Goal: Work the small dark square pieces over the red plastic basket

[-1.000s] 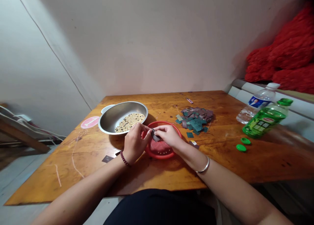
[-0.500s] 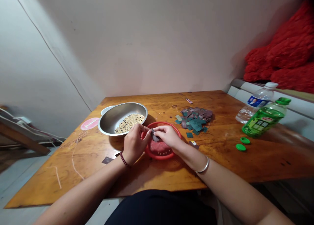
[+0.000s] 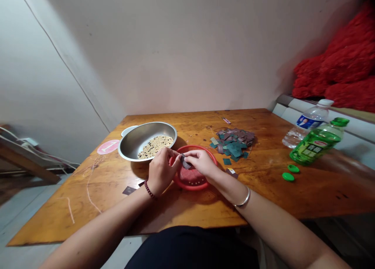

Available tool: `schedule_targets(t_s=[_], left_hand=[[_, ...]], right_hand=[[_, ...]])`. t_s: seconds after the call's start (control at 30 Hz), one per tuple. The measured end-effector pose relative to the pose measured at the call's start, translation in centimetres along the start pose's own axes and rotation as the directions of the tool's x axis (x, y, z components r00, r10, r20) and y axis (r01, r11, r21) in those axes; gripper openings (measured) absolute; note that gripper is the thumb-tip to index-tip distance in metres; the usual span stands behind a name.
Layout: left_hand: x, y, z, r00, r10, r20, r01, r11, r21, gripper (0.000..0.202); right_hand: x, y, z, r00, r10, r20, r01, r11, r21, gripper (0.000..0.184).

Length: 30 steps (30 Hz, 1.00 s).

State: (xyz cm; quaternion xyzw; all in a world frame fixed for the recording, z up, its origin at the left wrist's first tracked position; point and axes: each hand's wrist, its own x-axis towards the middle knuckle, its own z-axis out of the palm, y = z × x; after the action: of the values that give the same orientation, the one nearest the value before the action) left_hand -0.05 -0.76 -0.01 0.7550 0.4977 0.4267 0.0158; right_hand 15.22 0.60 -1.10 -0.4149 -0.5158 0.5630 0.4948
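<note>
Fingertips pinched, my left hand [image 3: 162,168] and my right hand [image 3: 202,164] meet around a small dark grey-brown piece of thin sheet [image 3: 185,164]. It looks like sandpaper or cloth and is bent between the fingers; anything tiny inside it is hidden. Directly beneath sits a round red plastic basket [image 3: 195,186] with a few small pale beads along its near side. To the left, a tilted steel bowl [image 3: 129,144] holds many small cream and black beads [image 3: 155,146]. A pile of dark green and brown square pieces [image 3: 234,142] lies beyond my right hand.
On the right stand a clear water bottle [image 3: 306,122] and a green drink bottle [image 3: 318,142], with two green lids [image 3: 288,177] nearby. A pink round tag [image 3: 108,147] and loose thread [image 3: 89,187] lie at left. Red bundles [image 3: 336,69] are piled behind the bottles.
The view has shifted very slightly. Both hands stay over the red basket with the same dark piece between their fingertips.
</note>
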Motion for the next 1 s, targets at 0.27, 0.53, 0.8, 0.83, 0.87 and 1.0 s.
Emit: schedule_targets(t_s=[0.27, 0.53, 0.8, 0.83, 0.87, 1.0], left_hand=[[0.0, -0.01, 0.06, 1.0, -0.005, -0.011, 0.005, 1.0, -0.001, 0.016], [-0.06, 0.07, 0.01, 1.0, 0.002, 0.013, -0.002, 1.0, -0.004, 0.016], [-0.15, 0.24, -0.01, 0.999, 0.024, 0.046, -0.025, 1.0, 0.015, 0.016], [-0.13, 0.25, -0.01, 0.999, 0.013, 0.038, -0.014, 1.0, 0.02, 0.016], [-0.13, 0.26, 0.0, 1.0, 0.003, 0.031, -0.003, 1.0, 0.021, 0.017], [-0.25, 0.38, 0.08, 0.999, 0.016, 0.038, -0.017, 1.0, 0.02, 0.017]], right_hand=[[-0.1, -0.1, 0.06, 1.0, -0.003, -0.007, 0.003, 1.0, -0.002, 0.025], [-0.07, -0.21, -0.07, 1.0, -0.003, -0.012, 0.004, 1.0, 0.009, 0.023], [0.14, 0.12, -0.26, 0.999, 0.01, -0.033, -0.009, 1.0, 0.03, 0.022], [0.16, 0.15, -0.27, 0.999, 0.009, -0.03, -0.008, 1.0, 0.029, 0.023], [0.17, 0.17, -0.27, 1.0, 0.006, -0.027, -0.005, 1.0, 0.026, 0.023], [0.15, 0.17, -0.23, 0.999, 0.014, -0.029, -0.013, 0.999, 0.029, 0.024]])
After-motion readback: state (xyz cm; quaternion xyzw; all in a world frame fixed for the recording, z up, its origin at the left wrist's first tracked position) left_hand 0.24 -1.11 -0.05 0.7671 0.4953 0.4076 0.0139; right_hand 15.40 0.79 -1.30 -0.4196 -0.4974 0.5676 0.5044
